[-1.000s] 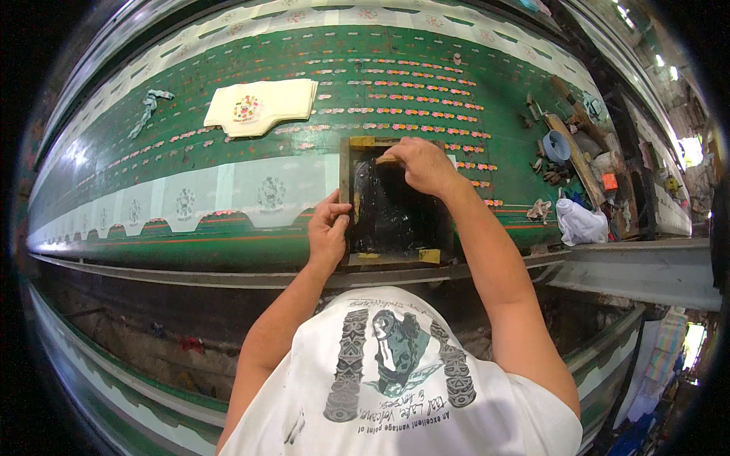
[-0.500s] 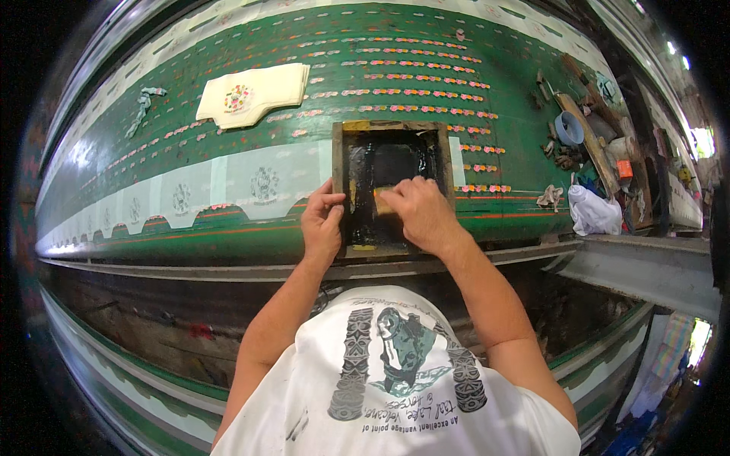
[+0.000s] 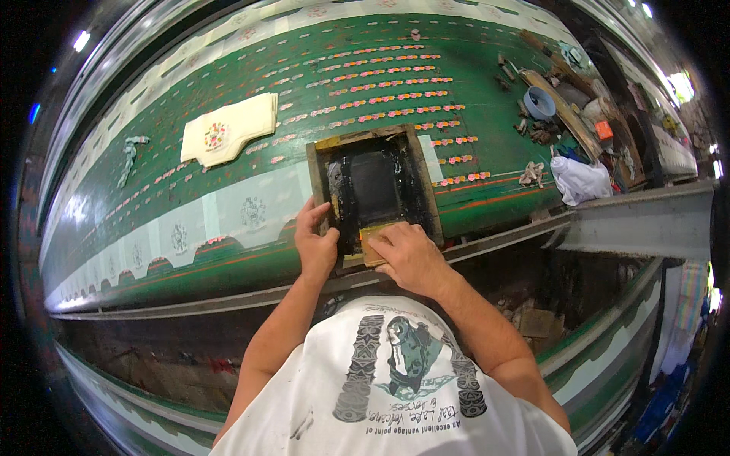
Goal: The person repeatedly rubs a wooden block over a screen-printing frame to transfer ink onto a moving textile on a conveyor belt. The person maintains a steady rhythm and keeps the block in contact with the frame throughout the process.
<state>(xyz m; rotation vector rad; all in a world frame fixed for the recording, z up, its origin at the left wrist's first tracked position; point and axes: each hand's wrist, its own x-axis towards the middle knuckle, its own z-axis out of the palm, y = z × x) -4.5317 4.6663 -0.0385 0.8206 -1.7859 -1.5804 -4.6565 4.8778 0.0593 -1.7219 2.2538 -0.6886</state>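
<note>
A wooden-framed printing screen lies on the long green table, its mesh coated with dark, wet ink. My left hand grips the frame's left side near its lower corner, thumb and fingers closed on the wood. In my right hand is a wooden squeegee, held at the near end of the screen. White fabric pieces with dark printed motifs lie in a row left of the frame. A pale strip of fabric shows at its right side.
A stack of cream cut fabric with a colourful print rests farther back. A small rag lies at far left. On the right are a blue bowl, wooden boards, dirty scraps and a white cloth bundle. A metal beam juts out at right.
My right hand has drawn the squeegee toward me, from mid-screen to its near end. My left hand keeps its hold on the frame. The whole view has tilted and shifted slightly.
</note>
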